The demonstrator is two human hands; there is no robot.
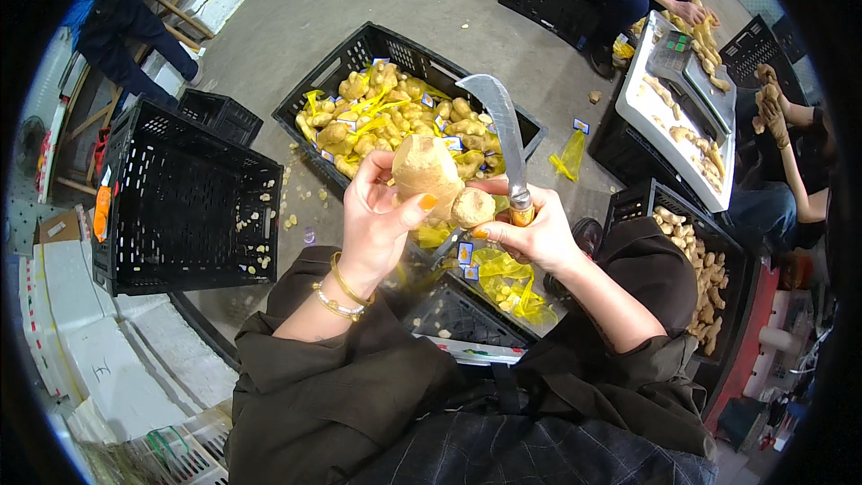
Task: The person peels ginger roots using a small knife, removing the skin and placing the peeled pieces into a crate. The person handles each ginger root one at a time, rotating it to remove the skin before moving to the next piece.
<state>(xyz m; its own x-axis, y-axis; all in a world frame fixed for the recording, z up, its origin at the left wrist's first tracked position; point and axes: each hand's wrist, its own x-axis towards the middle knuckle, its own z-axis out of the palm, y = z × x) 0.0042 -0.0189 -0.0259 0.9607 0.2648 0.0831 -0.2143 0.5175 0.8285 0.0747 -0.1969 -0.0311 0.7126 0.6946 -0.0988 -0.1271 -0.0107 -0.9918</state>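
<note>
My left hand (374, 215) grips a thick piece of ginger root (425, 172) between thumb and fingers. A round knob at its right end points up at me, by the thumb of my right hand (539, 225). That right hand also holds a curved knife (505, 128) by its wooden handle, the hooked blade upright and leaning left. Whether the right fingers press on the ginger is hard to tell. Beyond my hands stands a black plastic crate (323, 77) full of ginger in yellow mesh bags (377, 111) with small labels. More yellow net bags (505, 279) lie below my right hand.
An upended black crate (192, 209) stands at left, beside white foam boxes (114, 357). To the right are a crate of loose ginger (707, 283) and a scale (680, 54) in a white foam tray (636, 91). Co-workers' hands (693, 12) handle ginger nearby. A yellow net (572, 155) lies on the floor.
</note>
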